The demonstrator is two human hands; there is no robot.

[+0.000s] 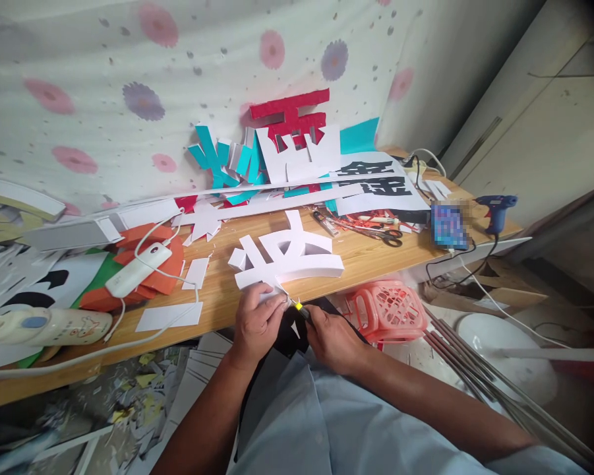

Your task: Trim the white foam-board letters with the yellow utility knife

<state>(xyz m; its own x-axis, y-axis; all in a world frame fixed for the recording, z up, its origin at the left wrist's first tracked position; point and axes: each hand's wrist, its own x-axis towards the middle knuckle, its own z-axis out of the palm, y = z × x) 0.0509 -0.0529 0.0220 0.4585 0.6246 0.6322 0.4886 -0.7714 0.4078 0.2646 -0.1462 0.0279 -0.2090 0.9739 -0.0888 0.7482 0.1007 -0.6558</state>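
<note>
A white raised character shape lies on the wooden table close to its front edge. My left hand is at the near side of this shape, fingers closed on a small white piece. Just to the right, my right hand is wrapped round a cutter with a yellow part and a dark handle. The cutter's tip points toward the white piece, beside my left fingertips; whether they touch is hard to tell. White card rectangles lie left of my hands.
Scissors, a blue glue gun and a blurred blue device are at the right. Red and teal characters stand behind. A power strip, cables and a bottle are left. A pink plastic stool is below the table.
</note>
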